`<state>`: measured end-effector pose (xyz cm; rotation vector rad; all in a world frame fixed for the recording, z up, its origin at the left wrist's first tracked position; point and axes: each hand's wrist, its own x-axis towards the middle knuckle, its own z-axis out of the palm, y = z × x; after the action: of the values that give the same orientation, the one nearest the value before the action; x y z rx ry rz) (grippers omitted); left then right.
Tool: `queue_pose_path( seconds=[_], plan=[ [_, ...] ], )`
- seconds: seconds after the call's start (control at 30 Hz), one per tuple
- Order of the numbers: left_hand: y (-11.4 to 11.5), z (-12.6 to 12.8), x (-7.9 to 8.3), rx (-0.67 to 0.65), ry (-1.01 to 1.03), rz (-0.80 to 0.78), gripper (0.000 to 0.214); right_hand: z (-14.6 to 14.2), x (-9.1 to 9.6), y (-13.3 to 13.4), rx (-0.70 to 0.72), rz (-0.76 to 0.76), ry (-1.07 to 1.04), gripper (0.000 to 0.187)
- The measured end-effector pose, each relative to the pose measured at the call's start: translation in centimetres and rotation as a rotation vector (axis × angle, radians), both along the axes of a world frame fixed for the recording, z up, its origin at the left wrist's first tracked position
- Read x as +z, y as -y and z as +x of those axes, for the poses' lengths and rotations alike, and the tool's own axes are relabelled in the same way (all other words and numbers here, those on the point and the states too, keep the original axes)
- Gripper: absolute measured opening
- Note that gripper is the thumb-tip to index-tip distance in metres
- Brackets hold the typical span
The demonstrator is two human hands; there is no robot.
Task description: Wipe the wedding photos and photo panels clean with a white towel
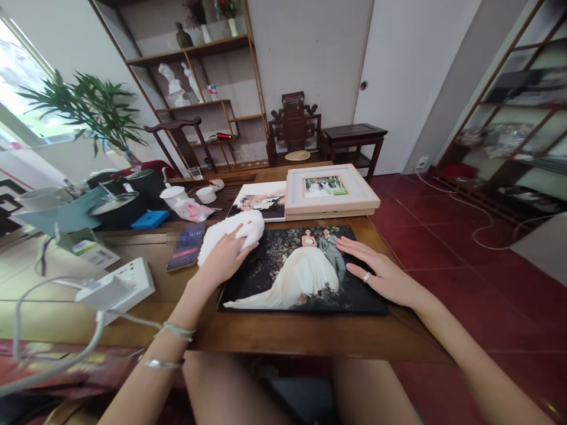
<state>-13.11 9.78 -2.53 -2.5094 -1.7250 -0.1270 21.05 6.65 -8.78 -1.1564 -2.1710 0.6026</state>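
A dark wedding photo panel (305,277) lies flat on the wooden table (283,333) in front of me. It shows a couple, one in a long white gown and one in a grey suit. My left hand (225,251) is closed on a fluffy white cloth (217,233) at the panel's upper left corner. With fingers stretched out, my right hand (376,270) rests on the panel's right side; a ring is on one finger. Left of the cloth lies a phone-like dark rectangle (186,245) with a purple-pink face.
Behind the panel are a light framed picture (332,206) and another photo print (248,195). To the left stand a white power strip (119,289) with cables, a blue box (149,219), a white teapot (173,195) and black pots (117,206). The table's right edge borders red floor tiles (425,248).
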Motion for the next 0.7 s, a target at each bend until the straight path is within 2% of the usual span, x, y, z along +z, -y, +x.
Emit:
queue_pose_path(
  seconds=[0.07,0.13,0.2,0.37,0.47,0.57,0.7],
  plan=[
    [0.0,-0.1,-0.3,-0.062,-0.019,0.005,0.043,0.0,0.0,0.0,0.000,-0.002,0.002,0.047],
    [1.0,0.1,-0.6,-0.135,-0.034,0.008,0.042,0.0,0.0,0.0,0.005,0.004,0.001,0.046],
    [2.9,0.6,-0.8,-0.197,-0.041,0.006,0.037,0.0,0.1,0.0,0.012,0.012,0.003,0.046],
    [9.7,3.3,-0.6,-0.353,-0.005,-0.043,0.018,-0.1,0.2,0.1,0.001,0.017,0.023,0.047],
    [11.9,4.4,-0.3,-0.450,0.031,-0.064,0.012,-0.1,0.3,0.2,-0.005,0.023,0.035,0.047],
    [11.1,4.5,0.0,-0.407,0.022,-0.091,0.018,-0.1,0.3,0.2,-0.005,0.026,0.026,0.046],
    [6.8,4.4,0.2,-0.261,-0.019,-0.097,0.029,-0.1,0.2,0.1,0.000,0.025,0.005,0.046]
  ],
)
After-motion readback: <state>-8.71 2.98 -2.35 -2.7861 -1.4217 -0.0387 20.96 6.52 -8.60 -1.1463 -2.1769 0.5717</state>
